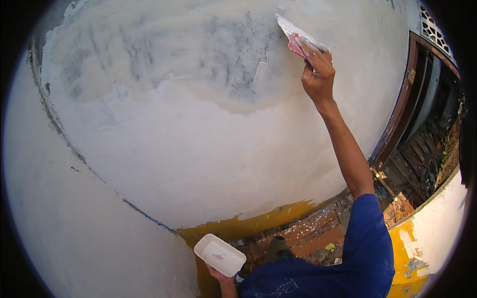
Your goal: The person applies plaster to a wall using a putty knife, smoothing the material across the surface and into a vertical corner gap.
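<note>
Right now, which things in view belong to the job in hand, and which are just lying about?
In use: scraper in right hand; white tray in left hand; patchy wall.
Apparently lying about: brown boards; pale stick; yellow-green scrap.

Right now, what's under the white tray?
Under the white tray, the left hand shows at its lower edge, holding it. The tray covers the rest of that hand; anything else directly beneath can't be seen.
</note>
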A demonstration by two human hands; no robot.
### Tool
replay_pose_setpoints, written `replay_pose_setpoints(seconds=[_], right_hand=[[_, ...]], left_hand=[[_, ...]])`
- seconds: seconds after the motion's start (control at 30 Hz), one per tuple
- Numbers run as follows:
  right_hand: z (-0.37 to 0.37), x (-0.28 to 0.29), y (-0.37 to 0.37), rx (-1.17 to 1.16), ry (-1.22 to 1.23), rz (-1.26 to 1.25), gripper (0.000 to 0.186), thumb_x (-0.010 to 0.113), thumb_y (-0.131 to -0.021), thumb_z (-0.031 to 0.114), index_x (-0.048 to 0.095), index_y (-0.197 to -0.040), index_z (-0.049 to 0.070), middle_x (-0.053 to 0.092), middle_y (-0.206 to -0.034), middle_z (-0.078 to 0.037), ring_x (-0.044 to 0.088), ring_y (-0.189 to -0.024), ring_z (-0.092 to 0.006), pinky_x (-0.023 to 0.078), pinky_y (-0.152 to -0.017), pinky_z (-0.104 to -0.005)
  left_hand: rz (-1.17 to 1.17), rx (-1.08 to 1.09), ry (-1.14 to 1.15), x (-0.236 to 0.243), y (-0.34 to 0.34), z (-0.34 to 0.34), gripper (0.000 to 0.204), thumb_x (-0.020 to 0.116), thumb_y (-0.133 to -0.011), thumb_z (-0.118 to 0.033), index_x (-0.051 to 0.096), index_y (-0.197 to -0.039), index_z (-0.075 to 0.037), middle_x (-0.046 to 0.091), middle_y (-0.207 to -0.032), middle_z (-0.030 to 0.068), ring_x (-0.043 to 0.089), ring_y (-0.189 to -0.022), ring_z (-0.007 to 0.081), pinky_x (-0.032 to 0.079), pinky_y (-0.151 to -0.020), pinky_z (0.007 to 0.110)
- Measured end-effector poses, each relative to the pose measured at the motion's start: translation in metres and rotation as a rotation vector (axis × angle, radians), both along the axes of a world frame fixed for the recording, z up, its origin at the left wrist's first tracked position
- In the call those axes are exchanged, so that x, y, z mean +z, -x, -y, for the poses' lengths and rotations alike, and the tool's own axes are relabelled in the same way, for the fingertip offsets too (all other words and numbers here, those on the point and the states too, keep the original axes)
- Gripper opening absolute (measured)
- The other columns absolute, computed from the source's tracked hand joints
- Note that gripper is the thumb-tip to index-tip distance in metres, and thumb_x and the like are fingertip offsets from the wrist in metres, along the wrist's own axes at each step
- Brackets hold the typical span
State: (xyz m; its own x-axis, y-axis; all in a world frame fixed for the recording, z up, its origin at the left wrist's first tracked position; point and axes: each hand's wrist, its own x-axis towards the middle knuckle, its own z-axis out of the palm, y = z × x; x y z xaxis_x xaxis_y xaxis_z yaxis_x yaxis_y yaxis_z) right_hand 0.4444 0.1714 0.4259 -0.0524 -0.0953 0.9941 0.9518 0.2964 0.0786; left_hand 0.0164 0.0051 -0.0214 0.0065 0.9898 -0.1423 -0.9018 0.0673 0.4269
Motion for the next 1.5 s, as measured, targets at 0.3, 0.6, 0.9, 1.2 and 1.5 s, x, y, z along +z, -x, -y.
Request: replay_pose_setpoints(seconds=[0.3, 0.6, 0.9, 1.2, 1.5], right_hand=[[0.021, -0.222, 0.078, 0.06, 0.545, 0.109, 0.072, 0.058, -0.065, -0.009, 0.059, -0.133, 0.014, 0.059, -0.133, -0.005, 0.054, -0.118, -0.0314, 0.044, -0.099, -0.0411], [0.008, -0.12, 0.087, 0.088, 0.203, -0.032, 0.069, 0.054, -0.064, -0.017, 0.063, -0.127, 0.009, 0.063, -0.127, -0.008, 0.056, -0.111, -0.0335, 0.044, -0.096, -0.0427], [0.036, -0.206, 0.139, 0.426, 0.613, -0.258, 0.058, 0.054, -0.072, -0.014, 0.062, -0.125, 0.007, 0.067, -0.11, -0.011, 0.059, -0.105, -0.0316, 0.049, -0.091, -0.0389], [0.028, -0.094, 0.14, 1.635, 0.719, -1.357, 0.042, 0.046, -0.091, -0.002, 0.045, -0.133, -0.003, 0.057, -0.125, -0.012, 0.057, -0.115, -0.0218, 0.043, -0.107, -0.0374], [-0.014, 0.166, 0.141, 0.323, -0.293, 0.2, 0.039, 0.061, -0.081, -0.007, 0.069, -0.115, 0.01, 0.069, -0.109, -0.009, 0.064, -0.097, -0.025, 0.055, -0.079, -0.0337]], left_hand=[[0.046, -0.016, 0.009, 0.007, -0.007, 0.0, 0.062, 0.037, -0.097, -0.057, 0.043, -0.141, -0.013, 0.056, -0.13, 0.0119, 0.058, -0.115, 0.0361, 0.048, -0.096, 0.055], [0.033, 0.0, -0.012, 0.015, -0.007, 0.0, 0.06, 0.035, -0.098, -0.054, 0.042, -0.142, -0.014, 0.056, -0.131, 0.0119, 0.058, -0.115, 0.0354, 0.049, -0.095, 0.054], [0.058, 0.042, -0.018, 0.006, -0.006, 0.004, 0.062, 0.034, -0.097, -0.056, 0.04, -0.143, -0.015, 0.054, -0.132, 0.0117, 0.057, -0.116, 0.0356, 0.049, -0.095, 0.056], [0.165, 0.098, 0.132, 0.004, -0.008, 0.013, 0.073, 0.045, -0.09, -0.062, 0.041, -0.146, -0.015, 0.054, -0.138, 0.0127, 0.055, -0.121, 0.0402, 0.045, -0.098, 0.064], [0.221, 0.157, 0.209, 0.025, -0.009, 0.018, 0.073, 0.046, -0.09, -0.064, 0.043, -0.144, -0.015, 0.056, -0.133, 0.0124, 0.056, -0.118, 0.0391, 0.047, -0.096, 0.063]])
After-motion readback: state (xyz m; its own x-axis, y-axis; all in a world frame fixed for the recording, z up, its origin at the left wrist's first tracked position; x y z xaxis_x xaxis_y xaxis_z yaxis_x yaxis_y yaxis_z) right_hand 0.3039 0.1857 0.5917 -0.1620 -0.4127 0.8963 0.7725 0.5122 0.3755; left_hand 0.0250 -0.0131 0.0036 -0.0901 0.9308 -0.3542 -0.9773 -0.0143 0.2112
